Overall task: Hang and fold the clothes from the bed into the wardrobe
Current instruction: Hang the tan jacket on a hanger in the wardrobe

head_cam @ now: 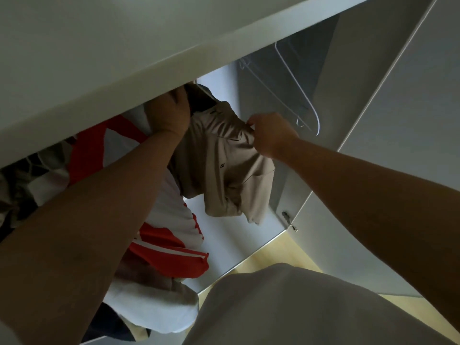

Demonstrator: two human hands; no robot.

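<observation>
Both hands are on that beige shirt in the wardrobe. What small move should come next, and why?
Probably the right hand should tug the fabric it pinches outward, to smooth the shirt. The left hand holds the shirt's top up under the shelf, and the cloth below hangs bunched and creased.

Across top: shelf [99, 58] of wardrobe. Under shelf, in middle: shirt [224, 165], hanging. Left of shirt, touching it: jacket [169, 235], hanging too. Further left, behind left arm: more clothes [29, 175]. Left hand [171, 113] at top of shirt, just under shelf, gripping there. Right hand [268, 135] on right side of shirt, pinching cloth. Right of shirt, further back: hangers [293, 90]. Far right: door [398, 145], open. Hinge [288, 220] low down, between shirt and door. Below door: floor [273, 255].
</observation>
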